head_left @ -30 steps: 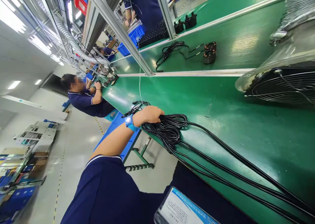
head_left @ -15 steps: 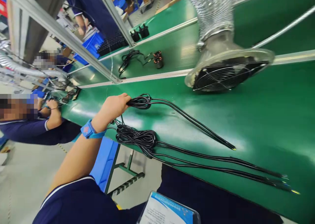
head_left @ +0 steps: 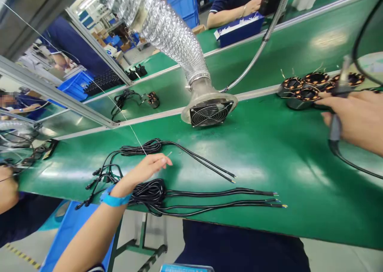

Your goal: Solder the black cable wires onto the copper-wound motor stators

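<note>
Sorting cables. Left hand (head_left: 143, 171) open, empty, hovering between separated cable (head_left: 155, 146) and bundle (head_left: 149, 192) on green surface (head_left: 269, 164). Right hand (head_left: 356, 118) gripping tool (head_left: 336, 122) near stators (head_left: 305, 90). Likely next: cable end to stator, careful alignment needed.

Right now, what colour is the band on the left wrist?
Blue; the wristband shows best in the head view.
</note>
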